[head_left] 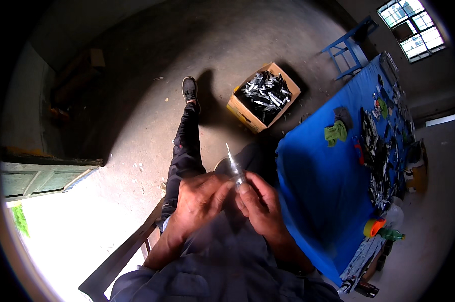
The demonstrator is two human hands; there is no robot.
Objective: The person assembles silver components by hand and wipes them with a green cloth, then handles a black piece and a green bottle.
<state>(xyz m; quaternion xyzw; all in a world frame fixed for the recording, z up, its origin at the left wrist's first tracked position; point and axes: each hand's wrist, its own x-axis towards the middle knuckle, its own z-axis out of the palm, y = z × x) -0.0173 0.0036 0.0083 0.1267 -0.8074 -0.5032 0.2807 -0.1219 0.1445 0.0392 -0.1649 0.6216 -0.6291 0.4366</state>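
Note:
A slim clear tube with a thin pale tip (234,166) points away from me above my lap. I cannot make out its exact kind. My right hand (260,204) is closed, pinching its near end between thumb and fingers. On the other side my left hand (198,197) is closed too, with thumb and fingers meeting at the tube's lower part. The fingers cover the near end of the tube.
An open cardboard box (247,121) on the floor holds many slim black and silver pieces. To my right, a blue-covered table (308,176) bears similar pieces, a green cloth (335,133), an orange tape roll (373,228) and a green bottle (390,233). A blue stool (357,53) stands beyond.

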